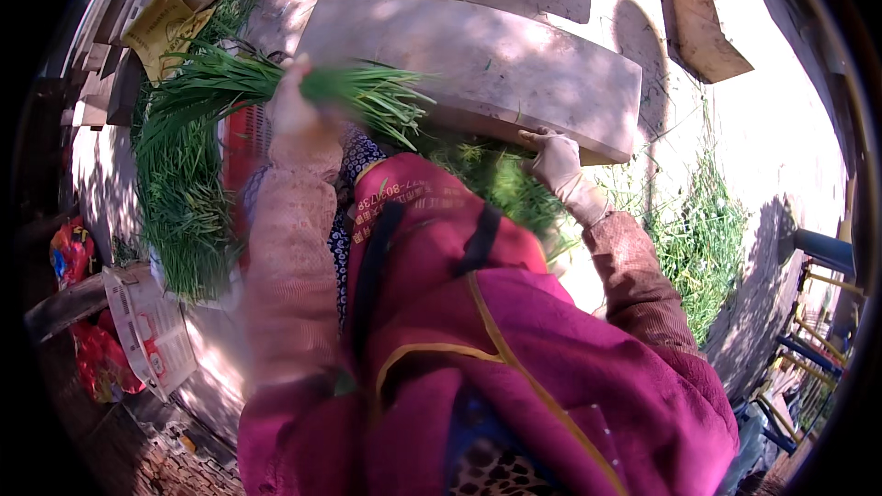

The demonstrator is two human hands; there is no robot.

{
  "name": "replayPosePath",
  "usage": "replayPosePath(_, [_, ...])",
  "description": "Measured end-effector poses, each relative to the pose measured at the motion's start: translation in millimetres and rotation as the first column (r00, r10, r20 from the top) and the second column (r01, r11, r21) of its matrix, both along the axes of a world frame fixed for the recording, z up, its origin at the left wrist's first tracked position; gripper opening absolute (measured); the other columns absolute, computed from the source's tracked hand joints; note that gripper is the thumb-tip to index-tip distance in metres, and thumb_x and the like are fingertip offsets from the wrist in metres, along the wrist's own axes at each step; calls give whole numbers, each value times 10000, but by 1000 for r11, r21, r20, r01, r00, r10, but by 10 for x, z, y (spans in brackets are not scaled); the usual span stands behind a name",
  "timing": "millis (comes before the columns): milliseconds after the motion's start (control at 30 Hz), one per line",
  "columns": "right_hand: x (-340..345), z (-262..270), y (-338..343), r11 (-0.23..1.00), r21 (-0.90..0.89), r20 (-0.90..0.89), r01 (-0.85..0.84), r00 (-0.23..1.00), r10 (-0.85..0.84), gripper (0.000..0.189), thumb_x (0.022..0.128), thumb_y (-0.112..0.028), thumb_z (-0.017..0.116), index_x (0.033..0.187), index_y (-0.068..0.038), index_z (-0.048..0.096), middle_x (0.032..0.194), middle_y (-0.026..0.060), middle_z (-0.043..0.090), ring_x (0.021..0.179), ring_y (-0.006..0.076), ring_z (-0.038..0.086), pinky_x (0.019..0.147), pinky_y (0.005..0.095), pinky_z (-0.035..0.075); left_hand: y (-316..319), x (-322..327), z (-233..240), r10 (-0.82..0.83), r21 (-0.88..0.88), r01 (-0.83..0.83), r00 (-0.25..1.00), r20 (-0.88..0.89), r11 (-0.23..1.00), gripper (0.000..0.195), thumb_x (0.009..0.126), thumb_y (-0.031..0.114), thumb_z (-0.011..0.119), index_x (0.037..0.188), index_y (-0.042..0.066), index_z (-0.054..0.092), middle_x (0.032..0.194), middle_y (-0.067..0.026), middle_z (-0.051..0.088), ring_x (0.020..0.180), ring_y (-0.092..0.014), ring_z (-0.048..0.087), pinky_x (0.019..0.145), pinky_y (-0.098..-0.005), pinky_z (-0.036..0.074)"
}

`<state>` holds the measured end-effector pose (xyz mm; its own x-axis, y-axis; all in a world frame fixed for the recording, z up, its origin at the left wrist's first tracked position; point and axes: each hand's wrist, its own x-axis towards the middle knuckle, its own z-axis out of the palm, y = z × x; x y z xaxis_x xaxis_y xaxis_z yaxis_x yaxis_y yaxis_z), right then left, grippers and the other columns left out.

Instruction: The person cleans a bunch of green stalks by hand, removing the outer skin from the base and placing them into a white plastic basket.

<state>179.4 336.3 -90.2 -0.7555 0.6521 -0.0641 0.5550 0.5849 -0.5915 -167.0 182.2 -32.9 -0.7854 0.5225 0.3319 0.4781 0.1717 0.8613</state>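
Note:
A bunch of long green leafy stalks, perhaps garlic chives (227, 83), is gripped in my left hand (300, 100), which is blurred. The leaves spread to the left and the pale stem ends point right, over the near left part of a long stone slab (475, 55). My right hand (557, 155), in a pale glove, rests with its fingertips at the slab's near edge, close to its right end; no stalks show in it. Loose green trimmings (503, 179) lie below the slab, between it and my magenta apron (441, 213).
A heap of the same greens (186, 200) lies on a red crate (241, 145) at left. More loose stalks (703, 248) cover the ground at right. A yellow printed bag (162, 24), wooden blocks, a cardboard carton (155, 331) and a blue metal pipe (823, 250) stand around.

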Motion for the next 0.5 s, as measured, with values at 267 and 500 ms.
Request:
replayPosePath(267, [-834, 899, -255, 202, -977, -155, -71, 885, -438, 310, 897, -306, 651, 1079, -55, 671, 703, 21, 640, 540, 83, 533, 537, 206, 461, 76, 109, -121, 37, 209, -62, 992, 122, 976, 137, 798, 6, 610, 922, -17, 664, 1077, -105, 646, 1009, -193, 607, 885, -313, 504])
replayPosePath(500, [-1145, 650, -234, -111, -977, -102, -181, 858, -503, 232, 926, -272, 616, 987, -49, 638, 666, -19, 550, 542, 77, 445, 514, 220, 395, 185, 482, 409, -84, 311, -237, 656, 750, 920, 173, 760, -26, 629, 928, 8, 649, 1038, -83, 649, 919, -204, 620, 832, -315, 517])
